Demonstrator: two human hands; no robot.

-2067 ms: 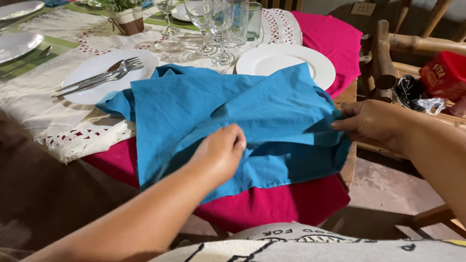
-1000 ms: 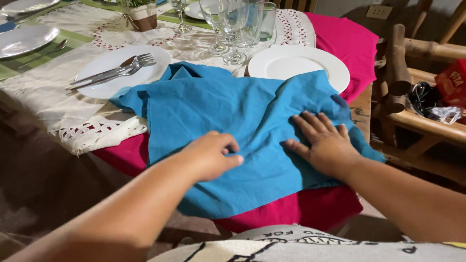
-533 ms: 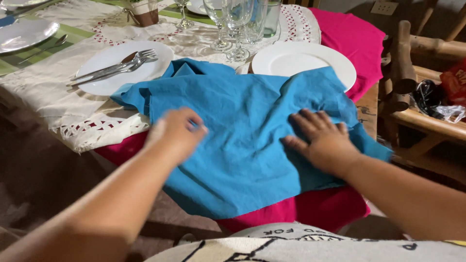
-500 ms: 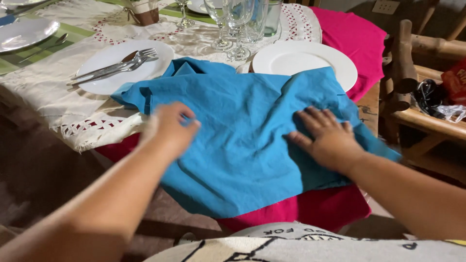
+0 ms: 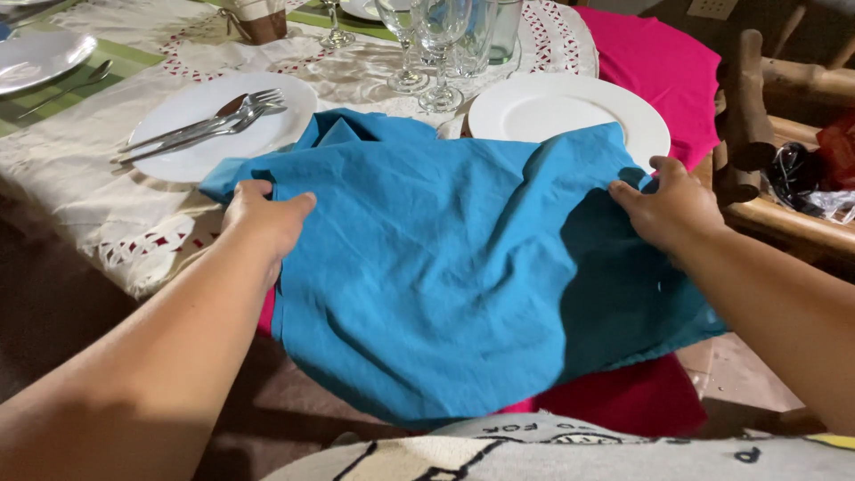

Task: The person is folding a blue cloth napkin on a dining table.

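A large blue cloth [image 5: 427,258] lies spread over the near corner of a table, draping over a pink tablecloth [image 5: 655,62] and off the table's edge. My left hand [image 5: 263,214] grips the cloth's left edge. At the cloth's right edge, my right hand [image 5: 668,205] pinches it, beside a white plate [image 5: 570,111]. The cloth's far edge overlaps that plate and bunches up near the glasses.
A second white plate [image 5: 178,129] at the left carries forks and a knife [image 5: 205,125]. Several stemmed glasses [image 5: 436,44] stand behind the cloth on a cream lace runner [image 5: 89,187]. A wooden chair [image 5: 766,134] with bags stands at the right.
Both hands have left the middle of the cloth and moved outward to its left and right edges. The cloth now lies wider and hangs lower over the table's near edge.
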